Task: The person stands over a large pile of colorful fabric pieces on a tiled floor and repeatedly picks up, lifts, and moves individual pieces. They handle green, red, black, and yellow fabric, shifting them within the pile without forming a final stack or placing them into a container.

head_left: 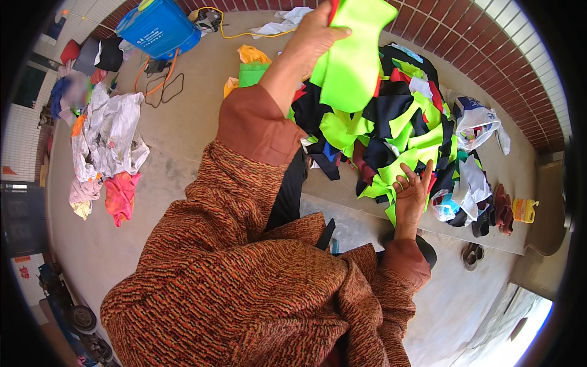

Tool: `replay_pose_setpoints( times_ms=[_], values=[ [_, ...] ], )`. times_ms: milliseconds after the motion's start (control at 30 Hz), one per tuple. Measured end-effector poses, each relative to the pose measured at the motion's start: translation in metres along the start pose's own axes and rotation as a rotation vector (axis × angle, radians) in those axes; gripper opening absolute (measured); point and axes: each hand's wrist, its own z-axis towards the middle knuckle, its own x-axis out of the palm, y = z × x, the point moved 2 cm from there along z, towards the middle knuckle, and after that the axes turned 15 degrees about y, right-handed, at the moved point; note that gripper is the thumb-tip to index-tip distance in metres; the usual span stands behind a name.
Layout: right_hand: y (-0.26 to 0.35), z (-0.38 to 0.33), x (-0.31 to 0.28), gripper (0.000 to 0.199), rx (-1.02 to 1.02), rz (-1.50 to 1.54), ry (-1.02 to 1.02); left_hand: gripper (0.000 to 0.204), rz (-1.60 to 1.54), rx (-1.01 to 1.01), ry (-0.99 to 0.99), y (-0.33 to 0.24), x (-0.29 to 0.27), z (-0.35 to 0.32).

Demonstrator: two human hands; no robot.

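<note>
My left hand (312,40) is raised high over the floor, its thumb and fingers closed on a neon-green fabric piece (351,67). A bit of red shows at the piece's upper edge beside my fingers. Below it spreads a heap of fabric scraps in neon green (400,174), black (388,113) and red. At the heap's near side, my right hand (413,192) is turned palm up with its fingers apart, holding nothing. Whether the back of that hand touches the scraps cannot be made out.
A blue tank (156,30) with an orange hose stands far left. Pale sheeting (113,131) and a pink cloth (122,196) lie at left. Plastic bags (477,122), dark red shoes (503,211) and a yellow jug (524,210) stand right. A brick-red tiled wall (477,43) curves behind.
</note>
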Motion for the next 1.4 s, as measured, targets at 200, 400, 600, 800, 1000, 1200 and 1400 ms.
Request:
replay_pose_setpoints(
  times_ms=[200, 400, 600, 800, 1000, 1200, 1400],
  values=[
    [-0.006, 0.003, 0.003, 0.070, 0.028, 0.034, -0.031, 0.048, -0.111, -0.187, -0.146, 0.053, -0.094, -0.004],
    [-0.007, 0.005, 0.006, 0.069, 0.061, 0.061, -0.048, 0.054, -0.130, -0.344, -0.275, 0.066, -0.114, -0.018],
    [-0.005, 0.005, 0.002, 0.068, 0.041, 0.064, -0.046, 0.082, 0.249, -0.825, -0.425, 0.108, -0.151, -0.040],
    [-0.010, 0.007, -0.001, 0.063, 0.065, 0.060, -0.059, 0.075, 0.561, -0.540, -0.549, 0.161, -0.196, -0.022],
    [-0.015, 0.003, -0.013, 0.051, 0.182, 0.047, -0.209, 0.067, 0.925, -0.457, -0.163, 0.144, -0.070, 0.021],
    [-0.022, 0.006, -0.014, 0.037, 0.295, -0.007, -0.232, 0.058, 1.098, -0.333, 0.266, 0.141, 0.051, 0.029],
    [-0.014, 0.005, -0.009, 0.028, 0.319, 0.007, -0.213, 0.063, 1.047, -0.439, 0.502, 0.172, 0.117, 0.039]
  ],
)
